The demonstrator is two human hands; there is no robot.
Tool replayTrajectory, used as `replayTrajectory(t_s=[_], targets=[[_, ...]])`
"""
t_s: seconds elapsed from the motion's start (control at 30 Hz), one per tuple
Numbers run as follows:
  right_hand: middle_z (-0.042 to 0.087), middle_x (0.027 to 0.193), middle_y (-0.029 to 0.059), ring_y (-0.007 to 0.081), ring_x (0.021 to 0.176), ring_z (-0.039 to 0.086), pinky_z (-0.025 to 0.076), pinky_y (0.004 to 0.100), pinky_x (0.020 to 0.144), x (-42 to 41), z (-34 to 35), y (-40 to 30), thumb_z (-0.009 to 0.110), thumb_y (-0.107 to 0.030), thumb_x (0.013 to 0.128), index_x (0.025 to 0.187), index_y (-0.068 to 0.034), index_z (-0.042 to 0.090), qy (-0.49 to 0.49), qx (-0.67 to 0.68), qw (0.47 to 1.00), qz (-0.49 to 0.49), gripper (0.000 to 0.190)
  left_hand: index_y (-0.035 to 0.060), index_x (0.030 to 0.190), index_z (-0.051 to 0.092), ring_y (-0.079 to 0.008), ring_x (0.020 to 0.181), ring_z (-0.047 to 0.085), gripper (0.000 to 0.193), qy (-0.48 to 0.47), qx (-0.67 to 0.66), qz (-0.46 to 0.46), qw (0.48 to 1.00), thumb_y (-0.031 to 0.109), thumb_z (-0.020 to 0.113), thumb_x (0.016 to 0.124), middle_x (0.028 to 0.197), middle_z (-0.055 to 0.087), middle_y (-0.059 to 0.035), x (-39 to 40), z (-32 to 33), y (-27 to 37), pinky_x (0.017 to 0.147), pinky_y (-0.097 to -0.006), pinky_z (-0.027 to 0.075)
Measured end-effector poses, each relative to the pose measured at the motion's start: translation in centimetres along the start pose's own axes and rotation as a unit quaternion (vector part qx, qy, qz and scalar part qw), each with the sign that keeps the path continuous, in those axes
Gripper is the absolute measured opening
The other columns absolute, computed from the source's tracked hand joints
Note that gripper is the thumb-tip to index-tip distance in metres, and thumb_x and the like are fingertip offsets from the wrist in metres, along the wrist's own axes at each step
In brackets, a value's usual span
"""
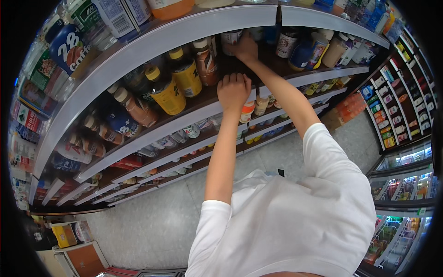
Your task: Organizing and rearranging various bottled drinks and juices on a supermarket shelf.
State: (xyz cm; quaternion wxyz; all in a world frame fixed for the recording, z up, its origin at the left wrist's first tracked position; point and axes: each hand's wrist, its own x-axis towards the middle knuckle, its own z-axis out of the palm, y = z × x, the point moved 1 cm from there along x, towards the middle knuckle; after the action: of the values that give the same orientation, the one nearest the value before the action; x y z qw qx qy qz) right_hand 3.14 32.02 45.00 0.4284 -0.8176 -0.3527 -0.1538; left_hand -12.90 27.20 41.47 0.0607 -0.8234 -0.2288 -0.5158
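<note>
My right hand [246, 49] reaches deep into the upper shelf. Its thumb lies across a labelled bottle [231, 36], and the other fingers go round the bottle's right side, partly hidden. My left hand [234, 90] rests with curled fingers at the front edge of the same shelf [207, 100]; its fingertips are hidden beneath it. Left of the hands stand a brown coffee drink bottle [207, 64] and two yellow-labelled bottles with yellow caps [186, 74]. To the right are a dark bottle with a pale label [287, 44] and a dark blue bottle [300, 57].
A pale shelf rail [207, 26] curves above my hands, with more bottles on top. Lower shelves hold cups and bottles [190, 130]. Grey floor tiles [145, 221] lie below. Lit drink coolers [401, 221] and another stocked shelf [391, 104] stand at right, near stacked orange packs [351, 105].
</note>
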Motion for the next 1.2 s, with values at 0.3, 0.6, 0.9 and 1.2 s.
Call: replayTrajectory(t_s=[0.3, 0.6, 0.9, 1.2], targets=[[0.062, 0.098, 0.0265, 0.0430, 0.088, 0.064, 0.053, 0.0494, 0.074, -0.2, -4.4, 5.1, 0.078, -0.057, 0.060, 0.106, 0.005, 0.052, 0.065, -0.006, 0.997, -0.045, 0.081, 0.0097, 0.062, 0.056, -0.0229, 0.060, 0.057, 0.021, -0.004, 0.009, 0.004, 1.000, 0.019, 0.058, 0.080, 0.062, 0.057, -0.0050, 0.0, -0.1, -0.1, 0.053, -0.0356, 0.045], [0.058, 0.091, 0.0197, 0.0396, 0.086, 0.060, 0.050, 0.0434, 0.080, -1.4, -4.6, 3.0, 0.078, -0.030, 0.073, 0.112, 0.004, 0.049, 0.191, -0.003, 0.974, -0.123, 0.060, 0.0092, 0.062, 0.056, -0.0229, 0.060, 0.057, 0.021, -0.009, 0.007, 0.003, 1.000, 0.019, 0.058, 0.080, 0.062, 0.057, -0.0056, -0.1, -0.2, -0.1, 0.054, -0.0362, 0.045], [0.061, 0.107, 0.0164, 0.0230, 0.098, 0.061, 0.050, 0.0324, 0.083, -6.1, -5.4, -8.1, 0.079, -0.040, 0.073, 0.122, -0.002, 0.052, -0.213, 0.247, 0.908, -0.263, 0.067, 0.0067, 0.068, 0.060, -0.0241, 0.064, 0.059, 0.018, -0.010, -0.010, 0.021, 1.000, 0.022, 0.061, 0.077, 0.065, 0.059, -0.0075, -0.2, 0.1, -0.3, 0.056, -0.0375, 0.045], [0.065, 0.098, 0.0148, 0.0275, 0.090, 0.064, 0.050, 0.0356, 0.081, -5.7, -6.0, -4.1, 0.080, -0.035, 0.068, 0.113, -0.002, 0.056, -0.152, 0.169, 0.948, -0.222, 0.061, 0.0075, 0.071, 0.062, -0.0227, 0.069, 0.060, 0.015, -0.018, -0.018, 0.040, 0.999, 0.022, 0.063, 0.075, 0.067, 0.060, -0.0067, -0.7, 0.4, -0.5, 0.059, -0.0363, 0.046]])
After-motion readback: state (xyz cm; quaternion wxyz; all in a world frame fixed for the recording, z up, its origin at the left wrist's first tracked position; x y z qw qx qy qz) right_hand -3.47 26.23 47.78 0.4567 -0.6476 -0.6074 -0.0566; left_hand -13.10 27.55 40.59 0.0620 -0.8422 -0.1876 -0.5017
